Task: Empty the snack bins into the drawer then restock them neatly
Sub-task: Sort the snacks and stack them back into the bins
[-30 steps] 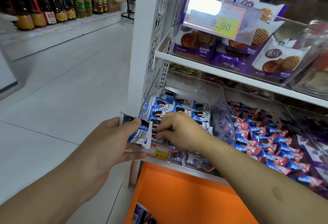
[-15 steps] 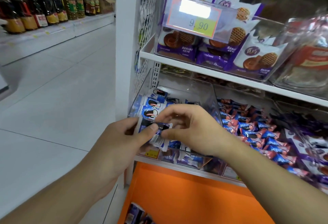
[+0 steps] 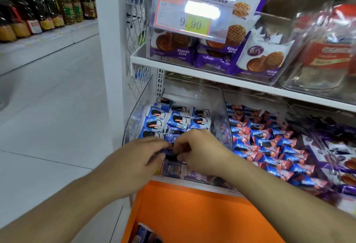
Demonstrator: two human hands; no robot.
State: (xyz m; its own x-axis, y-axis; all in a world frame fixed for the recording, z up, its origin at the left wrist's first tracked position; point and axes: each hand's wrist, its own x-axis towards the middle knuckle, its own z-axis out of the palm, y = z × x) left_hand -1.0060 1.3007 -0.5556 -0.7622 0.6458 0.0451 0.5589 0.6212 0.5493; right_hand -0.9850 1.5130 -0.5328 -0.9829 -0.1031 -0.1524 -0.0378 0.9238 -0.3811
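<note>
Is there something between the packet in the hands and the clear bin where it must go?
Nothing visible does. Both the left hand and right hand pinch the blue packet at the open front of the clear bin, just over the packets already inside.

Left hand [image 3: 134, 163] and right hand [image 3: 200, 152] pinch blue snack packet [image 3: 169, 155] at clear bin [image 3: 221, 115] front.

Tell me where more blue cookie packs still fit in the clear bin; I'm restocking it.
Bare room shows at the back of the clear bin, behind the last row of blue packs, and along its right wall. The front is crowded: both hands pinch a pack there.
</note>
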